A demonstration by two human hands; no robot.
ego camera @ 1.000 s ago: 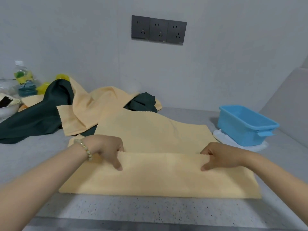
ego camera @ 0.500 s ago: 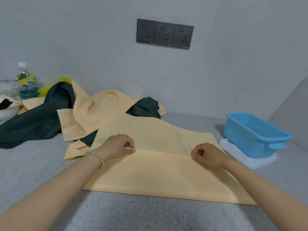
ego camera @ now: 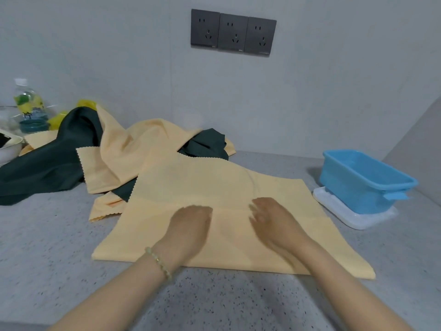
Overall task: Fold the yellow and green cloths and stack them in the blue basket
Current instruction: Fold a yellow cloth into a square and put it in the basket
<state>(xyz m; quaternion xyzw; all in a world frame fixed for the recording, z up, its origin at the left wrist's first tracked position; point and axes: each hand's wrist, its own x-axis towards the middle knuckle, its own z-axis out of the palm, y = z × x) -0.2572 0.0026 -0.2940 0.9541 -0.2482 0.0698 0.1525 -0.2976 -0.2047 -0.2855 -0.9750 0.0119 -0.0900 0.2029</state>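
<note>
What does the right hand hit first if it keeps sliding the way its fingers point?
Only more of the yellow cloth under the right hand; past its far edge, probably the dark green cloth, though depth is unclear.

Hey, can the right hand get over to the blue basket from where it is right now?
Probably yes. The right hand lies flat on the yellow cloth, holding nothing, and the blue basket sits to its right with only bare counter between them.

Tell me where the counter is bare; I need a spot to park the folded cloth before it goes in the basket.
Bare counter lies left of the spread yellow cloth, in front of the dark green cloth. Another patch sits behind the yellow cloth, between the pile and the blue basket. The back left is crowded: heaped cloths, a bottle, a bowl.
</note>
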